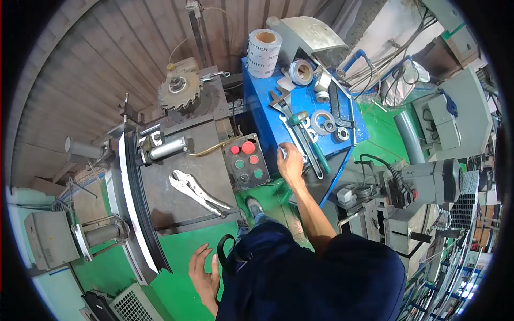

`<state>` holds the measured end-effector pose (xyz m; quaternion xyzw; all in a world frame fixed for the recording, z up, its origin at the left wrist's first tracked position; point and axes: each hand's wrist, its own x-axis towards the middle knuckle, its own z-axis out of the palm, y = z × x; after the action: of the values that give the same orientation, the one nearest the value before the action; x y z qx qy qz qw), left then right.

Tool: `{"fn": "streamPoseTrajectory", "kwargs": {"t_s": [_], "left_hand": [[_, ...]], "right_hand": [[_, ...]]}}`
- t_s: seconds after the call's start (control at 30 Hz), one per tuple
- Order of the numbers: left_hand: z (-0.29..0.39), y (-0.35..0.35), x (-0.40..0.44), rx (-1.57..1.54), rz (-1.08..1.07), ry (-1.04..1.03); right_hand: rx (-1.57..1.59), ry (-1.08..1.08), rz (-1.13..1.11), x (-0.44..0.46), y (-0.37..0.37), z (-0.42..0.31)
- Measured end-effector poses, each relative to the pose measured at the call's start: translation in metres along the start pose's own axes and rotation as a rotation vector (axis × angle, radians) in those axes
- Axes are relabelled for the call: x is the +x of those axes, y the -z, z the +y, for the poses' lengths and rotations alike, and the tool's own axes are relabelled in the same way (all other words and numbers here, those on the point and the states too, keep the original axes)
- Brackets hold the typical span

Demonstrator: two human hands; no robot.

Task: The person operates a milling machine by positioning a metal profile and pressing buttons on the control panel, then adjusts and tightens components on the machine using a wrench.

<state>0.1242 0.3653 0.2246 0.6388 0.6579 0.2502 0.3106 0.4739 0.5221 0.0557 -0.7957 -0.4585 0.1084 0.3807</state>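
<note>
My right hand (290, 165) is at the near left edge of the blue table (262, 104), its fingers bent together beside the wrenches; a small pale bit shows at the fingertips, too small to name. Close to it lie a combination wrench (292, 134), an adjustable wrench (280, 101) and a mallet with a green handle (320, 155). Low in the view, my left hand (204, 275) hangs over the green floor with its fingers apart and nothing in them. Locking pliers (195, 191) rest on the metal machine bed (160, 206), between the hands and the machine.
A control box (246, 163) with red and green buttons stands between bed and table. Behind the bed is a toothed saw blade (167, 99). Long black and white profiles (140, 203) cross the left side. A printed film roll (264, 56) and tape rolls (301, 72) sit on the table.
</note>
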Motion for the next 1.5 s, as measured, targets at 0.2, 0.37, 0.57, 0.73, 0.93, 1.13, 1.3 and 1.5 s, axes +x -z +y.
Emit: {"fn": "streamPoseTrajectory", "kwargs": {"t_s": [0.2, 0.37, 0.57, 0.73, 0.93, 1.13, 1.3, 1.5], "left_hand": [[0.005, 0.003, -0.003, 0.072, -0.02, -0.05], [-0.001, -0.001, -0.008, 0.107, -0.005, -0.023], [0.0, -0.005, -0.006, 0.139, -0.038, -0.16], [-0.001, -0.005, -0.005, 0.101, 0.049, -0.222], [-0.009, -0.012, -0.003, 0.12, 0.038, -0.279], [-0.016, -0.022, -0.009, 0.073, 0.046, -0.32], [-0.016, -0.007, -0.01, 0.048, 0.205, -0.316], [-0.011, 0.022, -0.002, 0.009, 0.48, -0.277]], "right_hand": [[-0.436, -0.074, -0.024, 0.012, -0.025, 0.075], [-0.537, -0.081, -0.054, 0.01, -0.031, 0.1], [-0.411, -0.14, -0.289, 0.023, -0.025, 0.115], [0.048, -0.366, -0.208, 0.01, -0.007, 0.138], [-0.214, -0.235, -0.091, 0.008, -0.007, 0.155], [-0.214, -0.123, -0.036, 0.014, -0.008, 0.151], [-0.281, -0.179, -0.075, 0.009, -0.012, 0.159], [-0.219, -0.263, -0.046, 0.004, -0.008, 0.139]]}}
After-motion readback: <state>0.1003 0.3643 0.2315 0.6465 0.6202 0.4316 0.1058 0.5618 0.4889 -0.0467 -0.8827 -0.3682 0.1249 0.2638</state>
